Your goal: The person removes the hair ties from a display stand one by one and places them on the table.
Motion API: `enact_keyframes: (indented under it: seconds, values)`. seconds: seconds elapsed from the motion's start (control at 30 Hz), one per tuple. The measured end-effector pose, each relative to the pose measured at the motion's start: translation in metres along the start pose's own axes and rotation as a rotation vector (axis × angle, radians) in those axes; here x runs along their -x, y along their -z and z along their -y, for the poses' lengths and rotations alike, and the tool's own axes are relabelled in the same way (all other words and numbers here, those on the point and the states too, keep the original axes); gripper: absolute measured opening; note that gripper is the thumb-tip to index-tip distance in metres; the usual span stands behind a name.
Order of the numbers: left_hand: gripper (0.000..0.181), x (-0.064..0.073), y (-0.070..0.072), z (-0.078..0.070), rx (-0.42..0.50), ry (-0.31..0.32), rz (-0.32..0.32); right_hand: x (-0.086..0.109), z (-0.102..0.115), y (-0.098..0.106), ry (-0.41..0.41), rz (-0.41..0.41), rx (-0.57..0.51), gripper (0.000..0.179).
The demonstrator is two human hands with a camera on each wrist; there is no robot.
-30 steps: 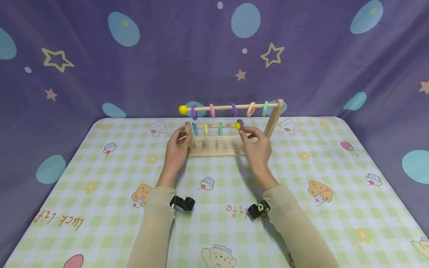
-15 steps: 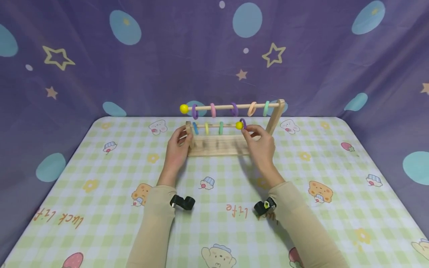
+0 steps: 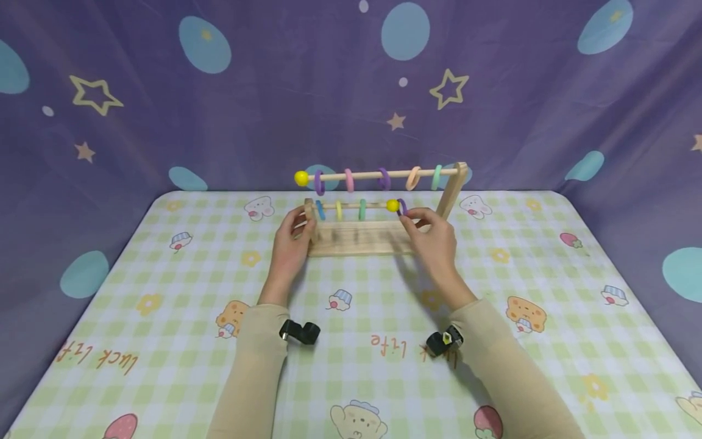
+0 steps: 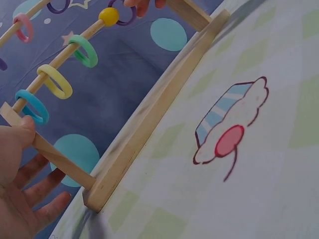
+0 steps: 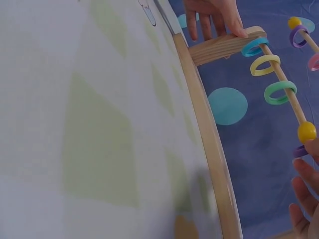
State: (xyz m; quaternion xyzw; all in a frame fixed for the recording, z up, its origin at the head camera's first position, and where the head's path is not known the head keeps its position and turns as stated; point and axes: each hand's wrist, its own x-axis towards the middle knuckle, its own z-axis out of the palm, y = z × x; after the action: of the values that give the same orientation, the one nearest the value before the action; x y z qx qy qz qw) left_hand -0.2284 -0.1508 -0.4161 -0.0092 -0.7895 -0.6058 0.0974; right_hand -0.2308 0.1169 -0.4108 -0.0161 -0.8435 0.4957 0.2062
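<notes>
A wooden ring rack has two rods, each tipped with a yellow ball. My left hand (image 3: 290, 238) holds the rack's short left post (image 4: 65, 159), thumb on the near side and fingers behind. From that post runs the lower rod (image 4: 56, 63), carrying a blue ring (image 4: 32, 106), a yellow ring (image 4: 55, 81) and a green ring (image 4: 83, 51). Just right of the lower rod's yellow ball (image 3: 392, 205), my right hand (image 3: 433, 241) pinches a purple ring (image 3: 403, 207) between thumb and finger. In the left wrist view this ring sits beyond the ball, overlapping its edge.
The upper rod (image 3: 367, 175), fixed to the tall right post (image 3: 452, 192), carries several pastel rings behind my hands. Its yellow ball (image 3: 301, 178) points left. The base plank (image 3: 359, 239) lies on a checked tablecloth (image 3: 351, 353). A purple curtain (image 3: 274, 91) hangs behind.
My right hand has moved a little right with the purple ring, which overlapped the yellow ball before and now stands to its right. My left hand has stayed on the post.
</notes>
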Motion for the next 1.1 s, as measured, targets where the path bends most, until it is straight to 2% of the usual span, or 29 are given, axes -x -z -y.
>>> enact_keyframes:
  seconds: [0.5, 0.83, 1.1]
  values:
    - [0.046, 0.001, -0.001, 0.0, -0.006, -0.003, -0.004, 0.005, -0.002, 0.008, 0.057, 0.015, 0.012, 0.017]
    - [0.047, 0.0, 0.0, -0.001, -0.02, 0.002, -0.004, 0.009, 0.002, 0.014, 0.069, 0.102, 0.03, 0.015]
    - [0.046, 0.0, -0.001, 0.0, -0.021, -0.003, -0.004, 0.011, 0.002, 0.015, 0.158, 0.221, 0.044, 0.012]
